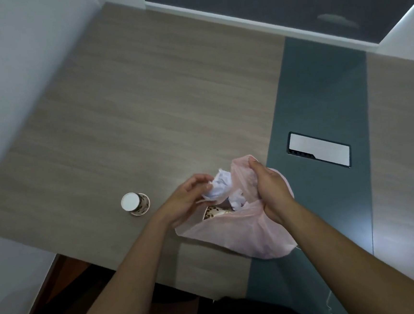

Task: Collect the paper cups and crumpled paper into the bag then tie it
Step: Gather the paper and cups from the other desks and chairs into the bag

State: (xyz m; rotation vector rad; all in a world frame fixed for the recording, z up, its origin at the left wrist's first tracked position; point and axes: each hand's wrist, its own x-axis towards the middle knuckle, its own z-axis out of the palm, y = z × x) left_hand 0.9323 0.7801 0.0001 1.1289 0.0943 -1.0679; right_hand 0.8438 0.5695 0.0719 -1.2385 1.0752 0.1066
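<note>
Pink bag (242,231) at lower centre is held open, its rim gripped by the right hand (269,184). Crumpled paper (217,186) is pinched at the mouth by the left hand (187,201). One spotted cup (214,212) is seen inside; another cup (135,203) stands upside down on the table (146,99), left of the bag.

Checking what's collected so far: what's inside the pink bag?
Inside the pink bag: a spotted paper cup and crumpled paper. Anything deeper is hidden.

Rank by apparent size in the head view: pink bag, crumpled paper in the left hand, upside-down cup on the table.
1. pink bag
2. crumpled paper
3. upside-down cup; close to the paper, so that order is unsure.
</note>
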